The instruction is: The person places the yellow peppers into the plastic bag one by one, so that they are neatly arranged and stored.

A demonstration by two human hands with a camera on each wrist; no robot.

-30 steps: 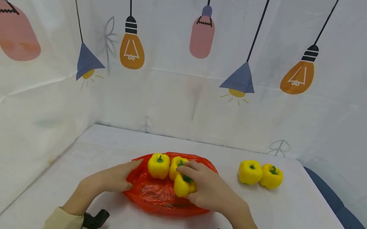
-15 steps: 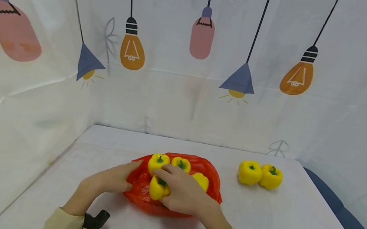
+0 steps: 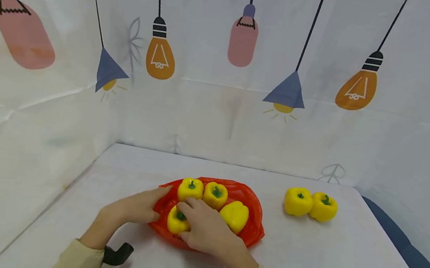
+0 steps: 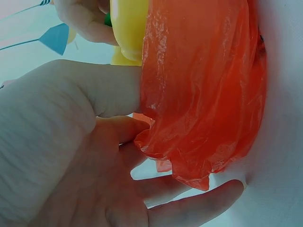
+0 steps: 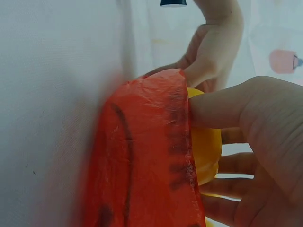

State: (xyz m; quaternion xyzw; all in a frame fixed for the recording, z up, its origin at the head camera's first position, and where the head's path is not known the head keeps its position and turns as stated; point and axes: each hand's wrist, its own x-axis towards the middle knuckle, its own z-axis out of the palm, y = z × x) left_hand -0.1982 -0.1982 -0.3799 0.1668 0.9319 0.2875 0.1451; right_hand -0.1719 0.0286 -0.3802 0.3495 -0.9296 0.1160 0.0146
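A red plastic bag (image 3: 249,194), spread wide at the mouth, lies on the table with yellow bell peppers inside. My left hand (image 3: 139,207) holds its left rim; in the left wrist view the thumb (image 4: 116,90) hooks over the edge of the plastic. My right hand (image 3: 210,229) reaches over the front rim and grips a yellow bell pepper (image 3: 176,221) at the bag's front left, partly covered by the fingers. Behind it are two upright peppers, one left (image 3: 190,189) and one right (image 3: 215,196). Another pepper (image 3: 235,217) lies tipped toward the right side.
Two more yellow bell peppers (image 3: 297,201) stand side by side on the white table (image 3: 324,259), right of the bag. A white sheet printed with lamps (image 3: 205,115) hangs behind and at the left. Something dark blue (image 3: 396,240) shows beyond the table's right edge.
My right hand has moved left and lower with the pepper, from the bag's middle to its front left. The tipped pepper at the right has come into view. My left hand keeps its place.
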